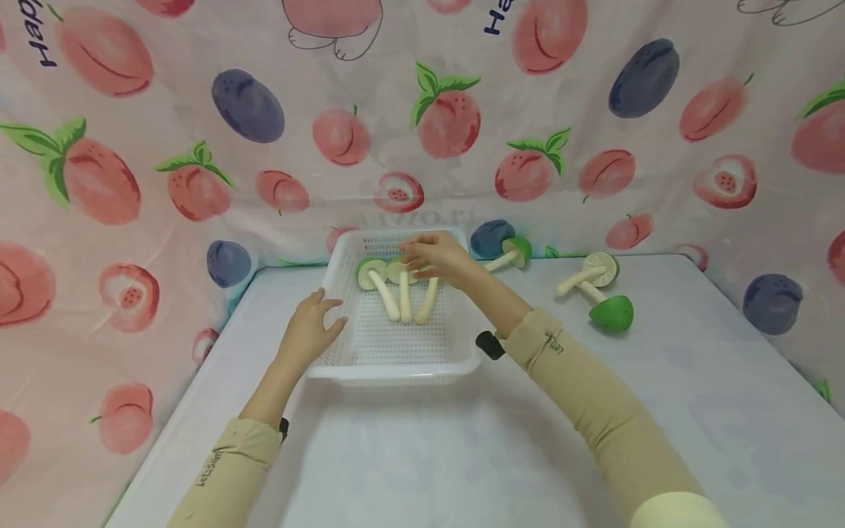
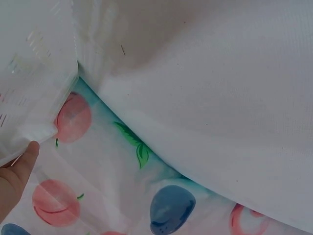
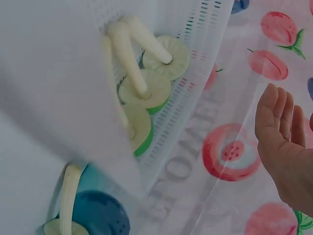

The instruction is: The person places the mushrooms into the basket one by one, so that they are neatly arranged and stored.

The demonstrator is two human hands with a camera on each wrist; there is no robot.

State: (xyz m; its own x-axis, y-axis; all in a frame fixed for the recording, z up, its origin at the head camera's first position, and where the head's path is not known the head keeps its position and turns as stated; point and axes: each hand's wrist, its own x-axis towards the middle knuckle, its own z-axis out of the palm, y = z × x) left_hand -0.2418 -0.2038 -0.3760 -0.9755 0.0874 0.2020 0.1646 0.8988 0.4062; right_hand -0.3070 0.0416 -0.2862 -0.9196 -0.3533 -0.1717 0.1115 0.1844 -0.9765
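Note:
A white plastic basket [image 1: 396, 372] with slotted walls stands at the back of the table. Inside lie three toy mushrooms [image 1: 387, 299] with green caps and pale stems, caps toward the far wall. My left hand [image 1: 306, 330] is at the basket's left side, thumb and fingers apart; a fingertip [image 2: 32, 148] lies right at the rim in the left wrist view. Over the basket's back right part hovers my right hand [image 1: 439, 257], fingers loosely bent and holding nothing. It partly covers the mushrooms in the head view.
Right of the basket, one toy mushroom [image 1: 518, 251] lies by the back edge. Farther right lie two more, one with its gills showing [image 1: 601, 270] and one with its green cap [image 1: 612, 314] toward me. A fruit-print curtain [image 1: 396, 110] hangs behind the table [image 1: 422, 440].

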